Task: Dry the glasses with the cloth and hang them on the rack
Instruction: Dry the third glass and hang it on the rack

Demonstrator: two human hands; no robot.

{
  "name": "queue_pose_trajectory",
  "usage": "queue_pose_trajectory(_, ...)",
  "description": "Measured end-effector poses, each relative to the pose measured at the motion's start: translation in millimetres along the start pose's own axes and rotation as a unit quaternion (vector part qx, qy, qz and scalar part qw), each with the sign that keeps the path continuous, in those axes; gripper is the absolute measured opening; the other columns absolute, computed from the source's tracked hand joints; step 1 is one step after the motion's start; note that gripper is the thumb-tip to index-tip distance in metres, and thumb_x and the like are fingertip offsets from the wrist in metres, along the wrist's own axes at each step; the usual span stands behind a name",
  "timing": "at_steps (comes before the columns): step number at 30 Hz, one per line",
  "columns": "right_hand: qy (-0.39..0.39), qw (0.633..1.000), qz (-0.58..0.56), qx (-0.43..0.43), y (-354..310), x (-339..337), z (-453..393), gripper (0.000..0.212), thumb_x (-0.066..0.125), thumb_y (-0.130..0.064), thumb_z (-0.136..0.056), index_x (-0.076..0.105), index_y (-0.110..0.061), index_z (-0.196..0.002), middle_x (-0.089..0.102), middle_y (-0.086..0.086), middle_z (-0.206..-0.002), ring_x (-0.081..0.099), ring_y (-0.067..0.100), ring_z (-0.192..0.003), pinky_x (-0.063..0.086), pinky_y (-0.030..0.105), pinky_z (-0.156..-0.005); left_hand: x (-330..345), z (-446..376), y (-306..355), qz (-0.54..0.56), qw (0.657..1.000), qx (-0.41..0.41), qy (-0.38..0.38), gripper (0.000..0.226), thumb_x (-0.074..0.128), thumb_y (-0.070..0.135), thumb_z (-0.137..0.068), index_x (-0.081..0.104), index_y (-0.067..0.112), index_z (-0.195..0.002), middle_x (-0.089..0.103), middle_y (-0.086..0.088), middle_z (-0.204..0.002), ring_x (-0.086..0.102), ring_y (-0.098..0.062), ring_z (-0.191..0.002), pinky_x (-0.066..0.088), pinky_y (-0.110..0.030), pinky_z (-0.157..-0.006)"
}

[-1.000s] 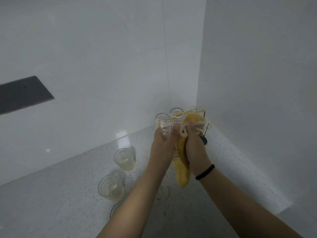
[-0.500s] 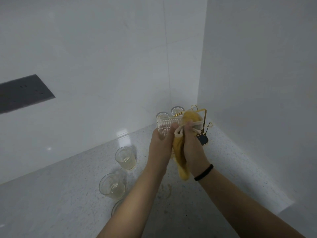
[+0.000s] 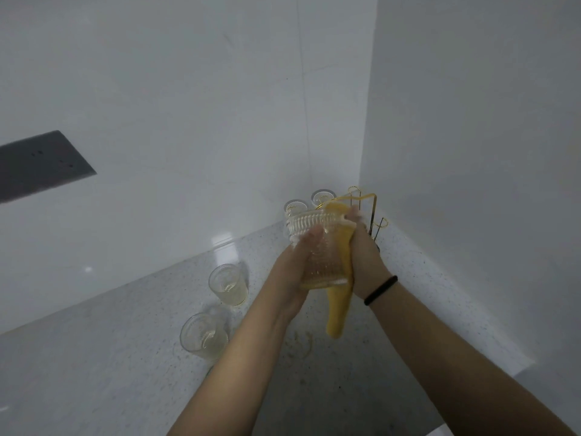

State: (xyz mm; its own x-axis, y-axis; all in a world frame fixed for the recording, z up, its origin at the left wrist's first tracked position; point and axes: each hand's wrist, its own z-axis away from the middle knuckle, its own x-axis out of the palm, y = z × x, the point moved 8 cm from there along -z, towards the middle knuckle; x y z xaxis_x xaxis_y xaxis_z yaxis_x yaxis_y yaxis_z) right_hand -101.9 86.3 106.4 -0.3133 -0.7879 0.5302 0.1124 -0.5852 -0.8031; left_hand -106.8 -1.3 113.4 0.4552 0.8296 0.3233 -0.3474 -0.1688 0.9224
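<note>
My left hand (image 3: pixel 294 269) grips a ribbed clear glass (image 3: pixel 320 247) from its left side, holding it above the counter. My right hand (image 3: pixel 366 256) presses a yellow cloth (image 3: pixel 339 309) against the right side of that glass; the cloth's tail hangs down below. Behind my hands stands the gold wire rack (image 3: pixel 374 209) in the corner, with two glasses (image 3: pixel 322 196) upturned on it. Two more glasses (image 3: pixel 228 284) (image 3: pixel 202 336) stand upright on the counter to the left. Part of a third shows under my left forearm.
A speckled grey countertop (image 3: pixel 110 357) meets white walls at the back and right, forming a corner. A dark panel (image 3: pixel 37 165) is set in the left wall. A wet yellowish smear (image 3: pixel 303 341) lies on the counter below the cloth.
The glass has turned in my hands, so its side and base now face me. The cloth has shifted from the rim to the glass's right side.
</note>
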Motion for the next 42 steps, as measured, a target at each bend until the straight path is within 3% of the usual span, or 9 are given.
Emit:
queue_pose_trajectory(8,0.072,0.992,-0.102,-0.035,16,-1,22,0.062,0.025,-0.053,-0.094,0.04,-0.009,-0.135,0.05,0.013,-0.133,0.047,0.032,-0.123,0.045,0.039,-0.097,0,-12,1,0.284,0.956,-0.065,0.034,0.058,0.056,0.046,-0.089,0.055,0.002,-0.127,0.064,-0.024,-0.12,0.065,-0.037,-0.107,0.053,-0.046,-0.091)
queue_pose_trajectory(14,0.064,0.986,-0.141,-0.068,-2,24,15,0.052,0.029,-0.049,-0.094,0.059,-0.008,-0.103,0.063,0.02,-0.092,0.068,0.009,-0.079,0.051,0.017,-0.078,9,-13,-16,0.288,0.948,-0.117,0.069,0.054,0.061,0.051,-0.085,0.073,-0.001,-0.099,0.072,-0.024,-0.104,0.072,-0.034,-0.092,0.06,-0.042,-0.077)
queue_pose_trajectory(18,0.051,0.991,-0.11,-0.065,-1,7,2,0.059,0.026,-0.058,-0.092,0.062,-0.014,-0.106,0.073,0.006,-0.091,0.07,0.018,-0.083,0.057,0.029,-0.066,13,-14,-11,0.304,0.945,-0.095,0.068,0.043,0.058,0.043,-0.089,0.071,0.003,-0.099,0.071,-0.019,-0.111,0.072,-0.03,-0.094,0.059,-0.038,-0.073)
queue_pose_trajectory(21,0.106,0.988,-0.001,-0.115,16,3,5,0.058,0.034,-0.066,-0.084,0.056,-0.021,-0.113,0.065,-0.005,-0.103,0.065,0.011,-0.095,0.052,0.034,-0.083,12,-13,-13,0.283,0.949,-0.117,0.08,0.057,0.058,0.049,-0.089,0.054,0.005,-0.124,0.06,-0.023,-0.128,0.062,-0.036,-0.111,0.051,-0.046,-0.09)
queue_pose_trajectory(24,0.115,0.982,-0.043,-0.146,-1,-3,1,0.046,0.039,-0.059,-0.086,0.057,-0.018,-0.092,0.066,-0.01,-0.075,0.065,0.009,-0.075,0.05,0.032,-0.073,17,-11,-15,0.249,0.962,-0.103,0.054,0.059,0.058,0.045,-0.088,0.055,0.001,-0.127,0.063,-0.024,-0.125,0.062,-0.034,-0.115,0.049,-0.044,-0.098)
queue_pose_trajectory(30,0.073,0.985,-0.117,-0.107,-2,0,1,0.055,0.029,-0.052,-0.093,0.059,-0.01,-0.112,0.072,0.009,-0.095,0.069,0.02,-0.088,0.058,0.034,-0.071,26,-12,-8,0.264,0.962,-0.062,0.02,0.045,0.048,0.041,-0.094,0.076,0.006,-0.101,0.074,-0.015,-0.104,0.073,-0.026,-0.092,0.06,-0.034,-0.069)
queue_pose_trajectory(32,0.094,0.983,-0.084,-0.131,6,1,8,0.058,0.029,-0.049,-0.094,0.054,-0.003,-0.118,0.065,0.016,-0.107,0.064,0.024,-0.1,0.052,0.039,-0.087,21,-12,-13,0.228,0.968,-0.084,0.06,0.048,0.053,0.043,-0.093,0.064,0.006,-0.121,0.066,-0.014,-0.122,0.067,-0.027,-0.108,0.056,-0.036,-0.083)
queue_pose_trajectory(37,0.165,0.969,-0.002,-0.186,-26,-14,7,0.043,0.033,-0.05,-0.094,0.055,-0.02,-0.072,0.058,-0.011,-0.057,0.058,0.005,-0.059,0.048,0.026,-0.063,20,-9,-14,0.2,0.978,-0.065,0.016,0.051,0.052,0.04,-0.089,0.064,0.001,-0.12,0.064,-0.022,-0.124,0.061,-0.031,-0.118,0.044,-0.043,-0.106)
queue_pose_trajectory(42,0.129,0.984,-0.039,-0.119,-8,-15,2,0.047,0.033,-0.048,-0.095,0.062,-0.012,-0.086,0.07,-0.004,-0.061,0.068,0.011,-0.061,0.052,0.019,-0.048,16,-10,-19,0.182,0.981,-0.068,-0.007,0.049,0.049,0.042,-0.089,0.067,0.006,-0.117,0.064,-0.019,-0.125,0.061,-0.031,-0.115,0.04,-0.046,-0.108)
